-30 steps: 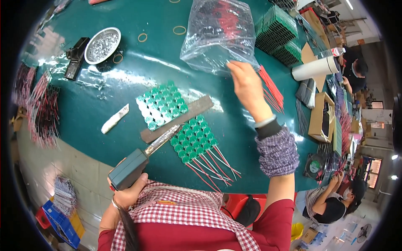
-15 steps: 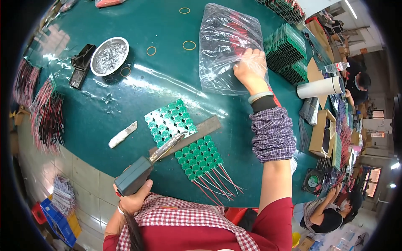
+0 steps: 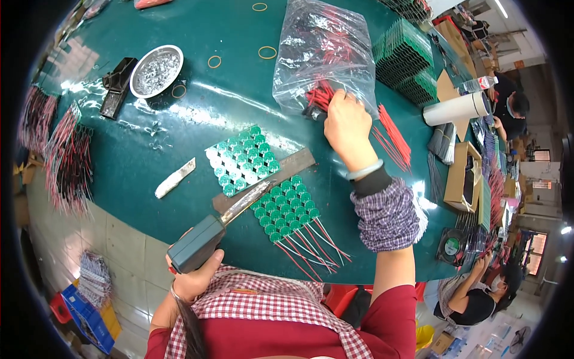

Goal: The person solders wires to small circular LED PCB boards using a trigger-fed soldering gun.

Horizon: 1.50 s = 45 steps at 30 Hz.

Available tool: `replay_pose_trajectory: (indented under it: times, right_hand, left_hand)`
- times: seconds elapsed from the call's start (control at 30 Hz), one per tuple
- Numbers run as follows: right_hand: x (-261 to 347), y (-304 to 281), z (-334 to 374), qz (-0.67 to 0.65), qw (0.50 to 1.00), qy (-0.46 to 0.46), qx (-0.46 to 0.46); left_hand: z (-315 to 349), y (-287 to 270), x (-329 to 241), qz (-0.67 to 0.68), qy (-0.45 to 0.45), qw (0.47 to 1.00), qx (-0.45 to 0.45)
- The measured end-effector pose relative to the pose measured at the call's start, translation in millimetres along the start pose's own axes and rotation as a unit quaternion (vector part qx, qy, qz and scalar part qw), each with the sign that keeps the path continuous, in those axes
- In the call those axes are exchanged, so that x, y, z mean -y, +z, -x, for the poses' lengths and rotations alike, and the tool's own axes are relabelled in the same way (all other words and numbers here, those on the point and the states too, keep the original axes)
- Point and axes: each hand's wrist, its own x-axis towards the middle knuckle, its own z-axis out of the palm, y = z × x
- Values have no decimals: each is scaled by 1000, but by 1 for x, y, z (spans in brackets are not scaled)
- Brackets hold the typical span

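Note:
My left hand [image 3: 197, 276] is wrapped round the dark handle of a soldering gun [image 3: 200, 241], whose metal barrel points up and right over a flat grey bar [image 3: 293, 167]. Beyond the bar lies a panel of round green circuit boards [image 3: 242, 158]. A second green panel [image 3: 286, 210] lies on the near side, with red and white wires [image 3: 311, 248] trailing from its near edge. At the mouth of a clear plastic bag [image 3: 299, 48], my right hand [image 3: 350, 125] is closed on red and black wires [image 3: 320, 96]; its fingertips are partly hidden.
Loose red wires [image 3: 394, 139] lie right of my right hand, near stacked green panels [image 3: 403, 54]. A white-handled blade [image 3: 175, 178], a metal bowl [image 3: 156, 72] and rubber bands [image 3: 267, 52] lie left and beyond. A white bottle [image 3: 456, 112] stands right; a co-worker [image 3: 478, 293] sits farther right.
My right hand has moved from on top of the bag down to its near opening, where red and black wires now show. The red wires beside it are uncovered. My left hand keeps the soldering gun.

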Motion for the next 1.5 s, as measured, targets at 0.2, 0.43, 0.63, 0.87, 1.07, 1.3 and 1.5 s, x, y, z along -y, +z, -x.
replay_pose_trajectory:
  times: [0.2, 0.43, 0.63, 0.87, 1.07, 1.3, 1.5]
  right_hand:
    - [-8, -21, 67, -29, 996, 7, 81]
    - [-34, -43, 113, -243, 968, -40, -37]
    - [-28, -30, 122, -161, 973, -36, -159]
    - [-22, -73, 155, -241, 962, 14, -130]
    - [-20, -61, 212, -304, 945, 108, -53]
    - [0, -48, 180, -345, 938, 0, -22]
    - [3, -33, 177, -309, 950, -28, 24]
  left_hand:
    - [2, 4, 1, -22, 71, 997, 11]
    - [1, 5, 3, -34, 64, 997, 25]
    - [-3, 11, -11, -79, 113, 989, 59]
    - [1, 10, -7, -75, 108, 990, 48]
    - [5, 14, -7, -43, 79, 995, 41]
    - [7, 14, -10, -57, 40, 993, 93]
    - [10, 15, -7, -43, 28, 995, 86]
